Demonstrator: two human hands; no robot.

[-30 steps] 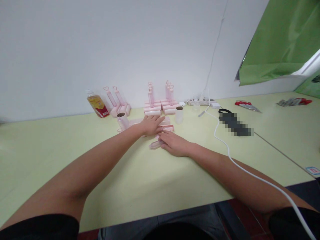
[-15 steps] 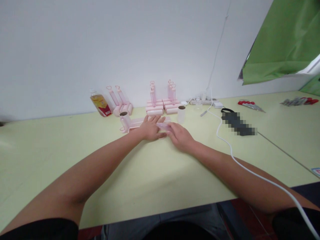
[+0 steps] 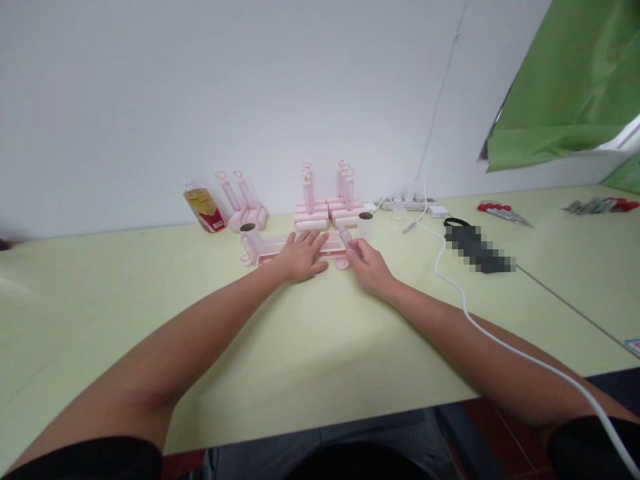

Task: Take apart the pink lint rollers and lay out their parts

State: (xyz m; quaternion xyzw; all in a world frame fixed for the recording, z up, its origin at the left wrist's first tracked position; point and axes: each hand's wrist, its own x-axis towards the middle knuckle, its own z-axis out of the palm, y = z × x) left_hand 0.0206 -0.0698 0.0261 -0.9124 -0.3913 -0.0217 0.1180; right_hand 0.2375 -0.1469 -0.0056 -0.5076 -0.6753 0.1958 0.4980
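Holding a translucent tube (image 3: 345, 235), contents unclear: right grip (image 3: 369, 265).

No legible lettering on bottle label (image 3: 206, 210) or tabletop sticker (image 3: 633, 345).

Two hands (image 3: 302, 257), two rolls (image 3: 365, 229) (one bottle (image 3: 205, 209))

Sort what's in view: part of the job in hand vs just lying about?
Job, judging by hands and matching parts:
- pink case, under left hand
- translucent pink handle, in right hand
- pink disc
- likely brown-cored rolls and pink handled sets

Apparently lying about:
- yellow-and-red bottle
- power strip
- white cable
- black strapped item
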